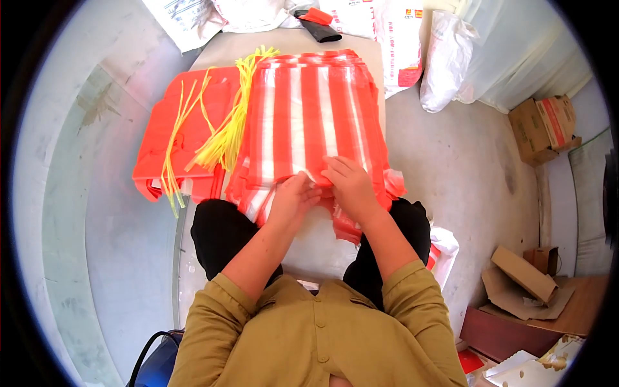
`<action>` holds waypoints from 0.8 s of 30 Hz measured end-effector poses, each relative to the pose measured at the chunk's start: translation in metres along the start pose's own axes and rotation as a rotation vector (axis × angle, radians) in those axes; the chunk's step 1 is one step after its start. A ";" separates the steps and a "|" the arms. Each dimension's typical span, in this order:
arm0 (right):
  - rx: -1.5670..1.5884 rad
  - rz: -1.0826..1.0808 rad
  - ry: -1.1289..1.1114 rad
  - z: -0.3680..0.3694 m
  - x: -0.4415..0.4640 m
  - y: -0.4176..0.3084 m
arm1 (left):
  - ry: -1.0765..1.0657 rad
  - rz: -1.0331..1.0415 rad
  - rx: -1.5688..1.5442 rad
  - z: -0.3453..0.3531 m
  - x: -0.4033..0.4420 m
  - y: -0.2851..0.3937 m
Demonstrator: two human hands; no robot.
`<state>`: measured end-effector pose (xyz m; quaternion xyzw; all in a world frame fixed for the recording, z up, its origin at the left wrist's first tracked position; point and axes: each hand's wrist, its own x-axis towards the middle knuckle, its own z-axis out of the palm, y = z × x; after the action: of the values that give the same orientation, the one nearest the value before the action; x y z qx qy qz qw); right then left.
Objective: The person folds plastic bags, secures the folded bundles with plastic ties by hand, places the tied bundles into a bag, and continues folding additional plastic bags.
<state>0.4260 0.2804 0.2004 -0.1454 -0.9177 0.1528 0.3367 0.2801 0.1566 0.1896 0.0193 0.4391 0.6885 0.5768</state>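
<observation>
A thick stack of red and white striped plastic bags (309, 109) lies in front of me, its near edge close to my knees. My left hand (295, 197) pinches the near edge of the top bag. Just to its right, my right hand (350, 187) has its fingers closed on the same edge. Loose red and white plastic hangs down below both hands. Left of the stack, a bundle of yellow strips (229, 138) lies partly over a pile of folded red plastic bags (155, 145).
White printed sacks (400, 45) stand behind the stack, with a black and red item (319, 29) among them. Cardboard boxes (545, 129) are at the far right. More cardboard (525, 284) lies at the lower right, and a blue bag (158, 364) sits at the lower left.
</observation>
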 end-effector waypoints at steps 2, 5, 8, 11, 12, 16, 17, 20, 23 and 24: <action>0.073 0.092 -0.017 0.001 0.005 0.001 | -0.011 0.006 0.010 0.000 -0.003 0.002; 0.179 0.226 -0.013 -0.001 0.010 -0.001 | 0.023 0.039 0.038 0.002 -0.009 0.001; 0.224 0.257 0.044 -0.002 0.015 -0.004 | 0.030 0.038 0.011 0.005 -0.012 0.003; 0.113 0.160 0.072 -0.001 0.016 -0.004 | -0.011 0.030 -0.029 0.009 -0.016 0.009; 0.055 0.117 0.074 -0.001 0.015 -0.004 | -0.049 0.030 -0.056 0.005 -0.012 0.008; 0.058 0.061 0.132 -0.007 0.020 -0.015 | -0.082 0.053 -0.131 0.011 -0.012 0.013; 0.055 0.082 0.113 -0.007 0.018 -0.014 | -0.078 0.037 -0.173 0.008 -0.011 0.011; 0.062 0.082 0.090 -0.009 0.021 -0.014 | -0.086 0.027 -0.283 0.008 -0.002 0.013; 0.075 0.098 0.002 -0.003 0.008 -0.015 | -0.079 0.055 -0.283 0.009 0.003 0.016; 0.076 0.103 -0.040 -0.001 0.005 -0.014 | -0.053 0.070 -0.247 0.003 0.007 0.015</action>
<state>0.4204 0.2698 0.2093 -0.1763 -0.9091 0.2076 0.3153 0.2676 0.1654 0.1976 -0.0184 0.3343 0.7563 0.5621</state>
